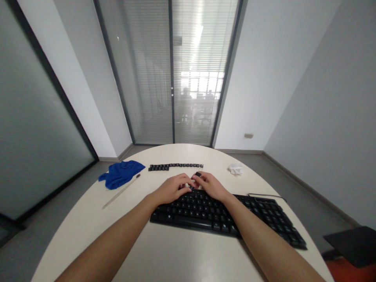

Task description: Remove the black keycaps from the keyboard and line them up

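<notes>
A black keyboard (pixel 192 222) lies in front of me, turned slightly so its right end is nearer. Over its back edge my right hand (pixel 212 185) pinches a small black keycap (pixel 198 174). Close beside it, my left hand (pixel 173 188) has its fingers curled together above the upper left keys. Something whitish shows between the two hands, too small to name, and whether the left fingers grip it is hidden. Beyond the hands, loose black keycaps (pixel 185 165) stand in a long row, with a shorter row in front at the left.
A crumpled blue cloth (pixel 123 173) lies at the table's left, beside a thin stick with a dark tip (pixel 122 191). Crumpled white tissue (pixel 235 169) sits at the right. The keyboard's cable (pixel 266 195) runs behind it. The round table (pixel 164 250) has a curved edge; a chair (pixel 352 244) stands at right.
</notes>
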Action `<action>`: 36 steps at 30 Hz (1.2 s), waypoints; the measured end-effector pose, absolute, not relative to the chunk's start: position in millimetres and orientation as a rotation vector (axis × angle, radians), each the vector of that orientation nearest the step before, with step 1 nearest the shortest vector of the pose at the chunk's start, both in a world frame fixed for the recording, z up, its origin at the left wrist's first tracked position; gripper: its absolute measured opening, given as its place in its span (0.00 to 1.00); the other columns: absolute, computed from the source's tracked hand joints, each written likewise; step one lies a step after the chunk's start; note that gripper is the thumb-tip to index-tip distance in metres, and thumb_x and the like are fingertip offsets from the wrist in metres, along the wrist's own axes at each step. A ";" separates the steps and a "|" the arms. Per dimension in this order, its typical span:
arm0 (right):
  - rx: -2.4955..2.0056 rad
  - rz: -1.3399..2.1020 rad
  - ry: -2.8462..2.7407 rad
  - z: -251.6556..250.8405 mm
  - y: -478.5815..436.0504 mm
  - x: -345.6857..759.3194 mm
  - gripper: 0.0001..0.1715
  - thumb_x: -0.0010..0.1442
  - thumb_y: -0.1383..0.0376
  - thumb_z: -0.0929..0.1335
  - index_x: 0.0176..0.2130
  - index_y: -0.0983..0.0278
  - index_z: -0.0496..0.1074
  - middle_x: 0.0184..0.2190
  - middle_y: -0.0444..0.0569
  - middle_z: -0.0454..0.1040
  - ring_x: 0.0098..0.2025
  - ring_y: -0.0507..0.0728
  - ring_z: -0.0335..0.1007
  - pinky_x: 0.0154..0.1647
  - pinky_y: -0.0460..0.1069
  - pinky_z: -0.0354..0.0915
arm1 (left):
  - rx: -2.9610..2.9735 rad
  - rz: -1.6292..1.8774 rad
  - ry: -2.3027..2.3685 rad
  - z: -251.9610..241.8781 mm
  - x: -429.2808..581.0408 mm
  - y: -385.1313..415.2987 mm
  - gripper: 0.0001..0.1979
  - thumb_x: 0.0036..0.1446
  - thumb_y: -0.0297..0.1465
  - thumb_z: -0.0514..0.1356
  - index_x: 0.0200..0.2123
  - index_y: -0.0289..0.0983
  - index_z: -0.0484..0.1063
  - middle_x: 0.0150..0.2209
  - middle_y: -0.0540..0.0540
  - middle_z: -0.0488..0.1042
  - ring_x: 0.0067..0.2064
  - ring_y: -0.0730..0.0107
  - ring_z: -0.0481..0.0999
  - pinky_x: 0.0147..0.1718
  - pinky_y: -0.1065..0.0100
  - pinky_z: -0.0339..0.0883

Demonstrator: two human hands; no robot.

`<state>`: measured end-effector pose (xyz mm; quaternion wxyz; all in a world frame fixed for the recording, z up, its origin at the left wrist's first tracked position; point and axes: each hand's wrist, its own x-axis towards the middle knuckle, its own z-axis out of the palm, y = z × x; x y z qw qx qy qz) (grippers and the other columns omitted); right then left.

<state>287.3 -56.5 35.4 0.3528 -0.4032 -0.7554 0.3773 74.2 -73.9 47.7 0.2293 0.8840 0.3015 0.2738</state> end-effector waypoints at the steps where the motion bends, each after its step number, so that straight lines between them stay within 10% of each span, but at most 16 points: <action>1: -1.036 0.984 -1.950 34.9 -56.2 287.2 0.24 0.63 0.48 0.63 0.33 0.65 0.71 0.26 0.47 0.77 0.30 0.55 0.73 0.35 0.48 0.66 | 2.416 0.765 0.836 47.2 74.6 -73.0 0.09 0.62 0.32 0.57 0.44 0.42 0.74 0.44 0.47 0.72 0.36 0.71 0.72 0.41 0.67 0.67; 15: -1.082 1.024 -1.939 35.2 -56.4 285.4 0.23 0.64 0.49 0.63 0.35 0.65 0.72 0.27 0.49 0.79 0.30 0.56 0.75 0.34 0.48 0.67 | 2.114 1.568 1.349 110.0 67.2 -33.0 0.10 0.59 0.33 0.59 0.43 0.39 0.73 0.42 0.47 0.78 0.36 0.70 0.74 0.35 0.69 0.68; 36: -1.085 1.022 -1.954 34.3 -55.6 286.6 0.23 0.64 0.49 0.63 0.37 0.65 0.73 0.28 0.50 0.80 0.31 0.56 0.75 0.35 0.49 0.67 | 2.572 1.047 1.676 6.5 26.1 7.7 0.06 0.54 0.31 0.63 0.36 0.43 0.78 0.50 0.44 0.71 0.56 0.51 0.61 0.55 0.49 0.60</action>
